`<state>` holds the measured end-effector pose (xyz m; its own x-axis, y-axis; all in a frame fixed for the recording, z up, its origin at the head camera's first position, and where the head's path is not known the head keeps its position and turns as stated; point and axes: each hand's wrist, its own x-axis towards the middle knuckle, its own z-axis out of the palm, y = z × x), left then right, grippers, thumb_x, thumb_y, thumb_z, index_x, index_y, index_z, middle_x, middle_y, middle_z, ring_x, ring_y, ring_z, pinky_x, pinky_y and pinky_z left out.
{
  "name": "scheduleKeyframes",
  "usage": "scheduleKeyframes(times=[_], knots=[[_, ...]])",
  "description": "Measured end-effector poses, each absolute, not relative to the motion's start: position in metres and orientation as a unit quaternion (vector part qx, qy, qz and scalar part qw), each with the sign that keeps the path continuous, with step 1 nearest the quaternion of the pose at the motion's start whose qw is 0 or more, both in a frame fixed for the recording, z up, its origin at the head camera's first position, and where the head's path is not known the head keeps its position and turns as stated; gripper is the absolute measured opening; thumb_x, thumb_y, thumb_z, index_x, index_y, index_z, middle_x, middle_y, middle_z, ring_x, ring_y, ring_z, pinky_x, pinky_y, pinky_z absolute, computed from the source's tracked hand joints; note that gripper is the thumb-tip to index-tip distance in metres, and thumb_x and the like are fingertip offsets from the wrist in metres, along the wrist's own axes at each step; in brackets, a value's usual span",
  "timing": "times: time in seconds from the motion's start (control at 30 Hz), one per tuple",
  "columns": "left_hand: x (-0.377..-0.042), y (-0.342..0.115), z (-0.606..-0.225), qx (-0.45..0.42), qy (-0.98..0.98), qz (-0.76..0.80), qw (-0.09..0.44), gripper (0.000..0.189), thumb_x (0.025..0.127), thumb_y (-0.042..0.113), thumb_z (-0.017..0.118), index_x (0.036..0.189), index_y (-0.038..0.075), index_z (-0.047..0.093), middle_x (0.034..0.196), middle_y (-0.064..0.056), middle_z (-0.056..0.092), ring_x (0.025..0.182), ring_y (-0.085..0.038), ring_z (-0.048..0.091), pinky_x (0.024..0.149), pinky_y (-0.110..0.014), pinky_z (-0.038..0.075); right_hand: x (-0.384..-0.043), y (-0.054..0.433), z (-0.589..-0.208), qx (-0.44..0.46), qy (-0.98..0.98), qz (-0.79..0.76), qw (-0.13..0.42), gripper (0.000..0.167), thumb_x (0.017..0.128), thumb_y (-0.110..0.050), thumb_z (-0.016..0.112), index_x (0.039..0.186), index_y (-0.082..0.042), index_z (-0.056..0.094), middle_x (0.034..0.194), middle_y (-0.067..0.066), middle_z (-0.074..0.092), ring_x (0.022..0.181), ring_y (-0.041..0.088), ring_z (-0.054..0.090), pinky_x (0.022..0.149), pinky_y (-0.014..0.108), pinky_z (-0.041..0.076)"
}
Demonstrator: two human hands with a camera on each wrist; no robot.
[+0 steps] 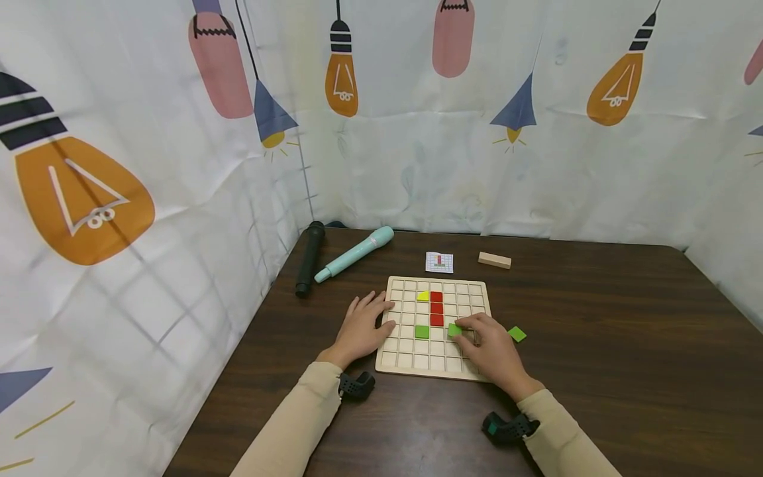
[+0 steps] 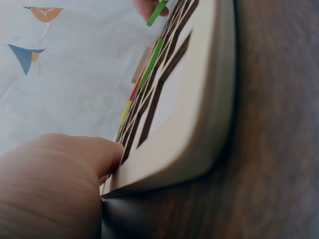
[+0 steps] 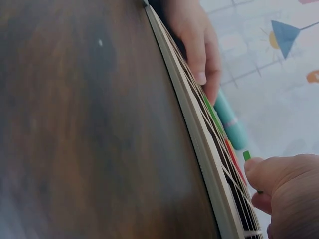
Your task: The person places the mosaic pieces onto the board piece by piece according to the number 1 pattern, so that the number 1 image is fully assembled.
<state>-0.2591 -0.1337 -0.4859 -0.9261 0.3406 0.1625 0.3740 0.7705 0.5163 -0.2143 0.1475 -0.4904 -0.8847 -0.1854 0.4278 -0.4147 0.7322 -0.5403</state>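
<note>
A wooden grid board (image 1: 411,361) lies on the dark table. Three red square tiles (image 1: 437,309) run down one column, with a yellow tile (image 1: 423,296) beside the top one and a green square tile (image 1: 422,332) lower left. My right hand (image 1: 491,351) pinches another green tile (image 1: 454,330) between thumb and fingers; in the left wrist view this tile (image 2: 157,13) is tilted above the board. My left hand (image 1: 362,329) rests at the board's left edge, thumb and fingertips on its rim. One more green tile (image 1: 517,334) lies on the table right of the board.
Behind the board are a small card (image 1: 439,262) with a printed grid pattern and a wooden block (image 1: 495,260). A black cylinder (image 1: 310,258) and a light teal one (image 1: 354,254) lie at the back left. Printed curtains (image 1: 417,165) hang around the table.
</note>
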Motion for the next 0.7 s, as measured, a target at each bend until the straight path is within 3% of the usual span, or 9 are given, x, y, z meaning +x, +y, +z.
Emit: scheduleKeyframes(times=[0.23, 0.7], knots=[[-0.26, -0.133, -0.487, -0.175, -0.934, -0.309, 0.041, 0.029, 0.095, 0.03, 0.064, 0.119, 0.014, 0.062, 0.153, -0.011, 0.039, 0.145, -0.029, 0.027, 0.12, -0.051, 0.007, -0.213, 0.138, -0.49, 0.173, -0.911, 0.336, 0.166, 0.025, 0.084, -0.023, 0.079, 0.107, -0.014, 0.075, 0.103, -0.005, 0.067, 0.099, 0.016, 0.062, 0.083, 0.04, 0.053], [-0.262, -0.133, -0.488, -0.171, -0.934, -0.313, 0.035, 0.022, 0.095, 0.03, 0.064, 0.11, 0.015, 0.06, 0.153, -0.011, 0.039, 0.146, -0.028, 0.026, 0.12, -0.051, 0.006, -0.215, 0.125, -0.493, 0.193, -0.905, 0.329, 0.19, 0.025, 0.082, -0.019, 0.081, 0.105, -0.011, 0.075, 0.101, -0.002, 0.067, 0.091, 0.015, 0.063, 0.077, 0.039, 0.054]])
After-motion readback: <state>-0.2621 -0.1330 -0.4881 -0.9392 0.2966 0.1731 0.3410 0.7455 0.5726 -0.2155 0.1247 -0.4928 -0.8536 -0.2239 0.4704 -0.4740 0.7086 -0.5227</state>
